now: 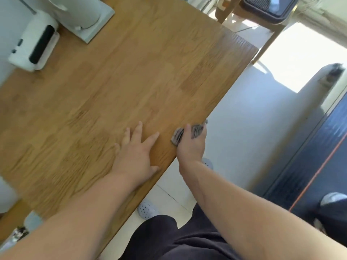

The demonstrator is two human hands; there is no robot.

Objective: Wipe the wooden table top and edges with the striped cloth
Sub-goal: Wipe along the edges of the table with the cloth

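Observation:
The wooden table (120,87) fills the left and middle of the head view, its near edge running diagonally from upper right to lower left. My right hand (190,145) grips the grey striped cloth (196,131) and holds it over that near edge, thumb on top, fingers wrapped over the side. My left hand (136,152) lies flat on the table top just left of it, fingers spread, holding nothing.
A white appliance with a black strip (35,45) and a white kettle on a grey base (82,17) stand at the table's far left. A wooden chair (262,17) is beyond the far end. A dark cabinet (319,156) stands right. My slippered feet (148,210) are on pale floor.

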